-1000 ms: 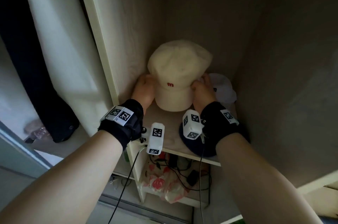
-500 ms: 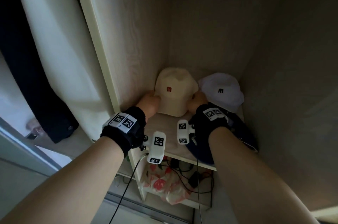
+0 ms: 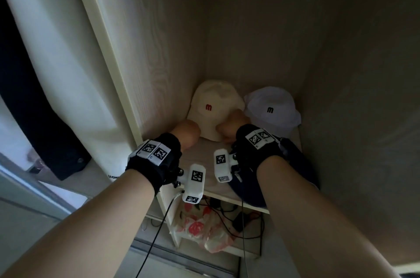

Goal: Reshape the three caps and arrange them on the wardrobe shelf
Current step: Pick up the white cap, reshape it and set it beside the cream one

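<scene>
Both hands have dropped lower since a second ago, when they gripped the cream cap raised off the shelf; now it sits down in the back left corner. Wardrobe shelf (image 3: 202,164) carries all three caps. Both forearms reach forward into the wardrobe, wrists in black straps with marker tags. Dark navy cap (image 3: 302,164) lies at the front right, partly under the right arm. Cream cap (image 3: 213,107) touches white cap (image 3: 272,107) beside it. Left hand (image 3: 186,133) curled at the brim's left edge, right hand (image 3: 233,128) curled at its right edge; whether either is actually gripping, cannot tell.
</scene>
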The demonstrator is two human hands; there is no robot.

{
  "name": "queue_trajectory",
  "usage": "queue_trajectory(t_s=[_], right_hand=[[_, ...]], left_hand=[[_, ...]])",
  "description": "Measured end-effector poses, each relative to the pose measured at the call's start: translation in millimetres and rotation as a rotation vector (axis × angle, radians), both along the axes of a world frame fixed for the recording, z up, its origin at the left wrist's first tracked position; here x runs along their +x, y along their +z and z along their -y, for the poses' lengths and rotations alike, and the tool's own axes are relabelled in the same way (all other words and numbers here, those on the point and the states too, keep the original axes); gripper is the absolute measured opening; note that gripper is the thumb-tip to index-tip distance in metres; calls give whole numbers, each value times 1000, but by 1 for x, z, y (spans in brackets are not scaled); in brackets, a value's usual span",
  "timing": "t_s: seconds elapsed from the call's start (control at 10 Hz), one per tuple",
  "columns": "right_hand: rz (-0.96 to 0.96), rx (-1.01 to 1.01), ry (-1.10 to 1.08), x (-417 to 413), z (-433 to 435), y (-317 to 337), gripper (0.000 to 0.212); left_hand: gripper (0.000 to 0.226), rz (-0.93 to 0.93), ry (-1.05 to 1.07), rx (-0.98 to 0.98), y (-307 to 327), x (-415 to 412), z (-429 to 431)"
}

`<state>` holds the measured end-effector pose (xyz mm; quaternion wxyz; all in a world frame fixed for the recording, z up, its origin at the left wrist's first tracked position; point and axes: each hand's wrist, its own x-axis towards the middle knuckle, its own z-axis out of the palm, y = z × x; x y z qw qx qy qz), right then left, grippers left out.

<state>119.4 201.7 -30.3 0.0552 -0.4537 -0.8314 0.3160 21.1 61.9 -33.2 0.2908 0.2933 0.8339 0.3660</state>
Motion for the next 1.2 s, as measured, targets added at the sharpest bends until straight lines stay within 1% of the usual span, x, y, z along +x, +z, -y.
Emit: queue_trajectory(t_s=[0.1, 0.2, 0.3, 0.4, 0.5, 0.6, 0.7, 0.8, 0.9, 1.0, 1.1, 1.2], right_hand=[[-91, 119, 49, -2, 15, 11, 45], [-133, 292, 28, -4, 24, 14, 25], [9, 540, -88, 0, 31, 17, 21], [78, 540, -170, 5, 26, 11, 36], [147, 352, -113, 7, 22, 0, 61], [140, 363, -75, 12, 24, -7, 40], [153, 365, -72, 16, 30, -10, 42], [180, 324, -104, 20, 27, -17, 49], [165, 287, -158, 22, 27, -19, 60], [214, 279, -180, 20, 31, -28, 59], [181, 322, -182, 13, 35, -27, 44], [128, 379, -194, 10, 36, -25, 38]], left_hand=[[39, -51, 12, -11, 3, -3, 11], [38, -90, 22, -20, 6, -3, 20], [39, -126, 34, -34, 14, -6, 31], [40, -117, 57, -25, 19, -8, 38], [46, -55, 46, -61, 19, -8, 51], [47, -80, -19, -38, 16, -10, 57], [44, -54, -62, 7, 11, -8, 59], [39, -40, -93, 63, 6, 0, 62], [38, -24, -126, 76, 2, 7, 65], [38, 22, -185, 61, 0, 13, 69], [33, 75, -265, 54, 2, 17, 66], [36, 21, -337, 10, 2, 22, 63]])
